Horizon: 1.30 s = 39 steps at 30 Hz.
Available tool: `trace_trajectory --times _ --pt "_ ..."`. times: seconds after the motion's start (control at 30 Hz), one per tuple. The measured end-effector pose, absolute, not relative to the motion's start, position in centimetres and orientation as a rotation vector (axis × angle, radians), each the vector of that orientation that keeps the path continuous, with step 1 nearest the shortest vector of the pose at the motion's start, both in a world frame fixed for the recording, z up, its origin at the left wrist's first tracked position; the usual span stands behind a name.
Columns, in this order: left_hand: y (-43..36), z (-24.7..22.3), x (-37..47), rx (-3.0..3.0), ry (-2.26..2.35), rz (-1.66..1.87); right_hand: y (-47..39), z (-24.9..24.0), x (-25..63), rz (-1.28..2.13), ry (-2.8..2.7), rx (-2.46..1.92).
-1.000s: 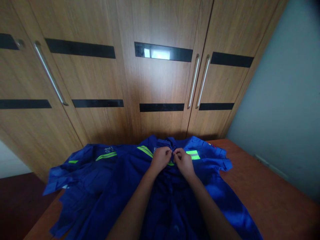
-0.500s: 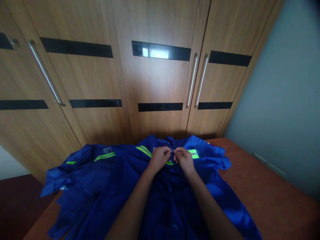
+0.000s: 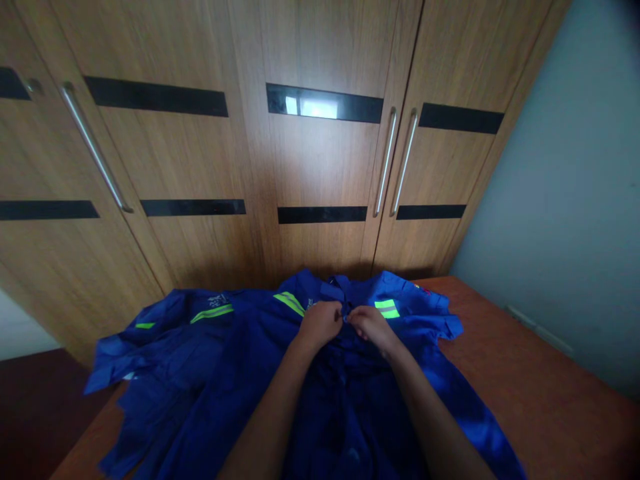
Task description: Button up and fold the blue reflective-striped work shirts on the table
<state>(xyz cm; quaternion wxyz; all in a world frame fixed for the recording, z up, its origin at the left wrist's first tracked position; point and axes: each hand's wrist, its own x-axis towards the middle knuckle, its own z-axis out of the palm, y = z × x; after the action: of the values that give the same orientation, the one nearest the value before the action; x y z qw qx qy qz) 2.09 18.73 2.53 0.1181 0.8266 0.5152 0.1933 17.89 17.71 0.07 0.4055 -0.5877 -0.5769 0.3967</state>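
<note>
A blue work jacket [image 3: 440,380] with yellow-green reflective strips lies spread out, its collar toward the cupboard. My left hand [image 3: 323,321] is closed in a pinch on the jacket's front edge, just below the collar. Facing it, my right hand [image 3: 371,327] pinches the same front opening from the other side, fingertips nearly meeting those of the left. A small pale round spot, perhaps a button, shows between the fingertips. Further left lies a second blue garment [image 3: 165,360], also with reflective strips and overlapped by the first.
Both garments rest on a reddish-brown tabletop [image 3: 525,373]. Behind it stands a wooden cupboard [image 3: 320,167] with long metal handles [image 3: 404,163] and black strips. A pale wall [image 3: 565,220] rises on the right.
Both hands have shifted slightly down the jacket's front, toward me. The collar above them shows more, and the fingers still pinch the cloth.
</note>
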Motion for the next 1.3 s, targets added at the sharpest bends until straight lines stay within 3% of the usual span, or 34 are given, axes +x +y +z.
trace_trajectory --times 0.17,0.3,0.53,0.73,0.93,1.0,1.1,1.3 --pt "18.2 2.3 2.4 2.505 1.441 0.371 17.7 1.5 17.9 0.551 -1.456 -1.734" --pt "17.8 2.8 2.6 2.545 1.386 0.288 19.0 2.7 16.1 0.112 -1.782 -1.965" --pt "17.4 4.1 2.0 2.541 1.345 0.283 22.4 3.5 15.4 0.112 -1.893 -2.090" --pt "16.9 6.8 2.3 2.497 1.366 0.613 20.4 5.8 17.6 0.024 -1.833 -1.961" --pt "16.0 8.7 3.4 2.366 1.515 1.158 14.6 7.2 19.2 0.053 -1.691 -1.414" --pt "15.9 8.4 3.6 2.371 1.682 1.104 12.0 6.9 19.2 0.100 -1.681 -1.302" --pt "15.8 7.5 3.6 2.406 1.901 0.754 8.6 5.4 19.2 0.144 -1.707 -1.262" --pt "16.1 6.2 3.1 2.403 1.971 0.349 5.9 0.4 21.1 0.166 -1.675 -1.525"
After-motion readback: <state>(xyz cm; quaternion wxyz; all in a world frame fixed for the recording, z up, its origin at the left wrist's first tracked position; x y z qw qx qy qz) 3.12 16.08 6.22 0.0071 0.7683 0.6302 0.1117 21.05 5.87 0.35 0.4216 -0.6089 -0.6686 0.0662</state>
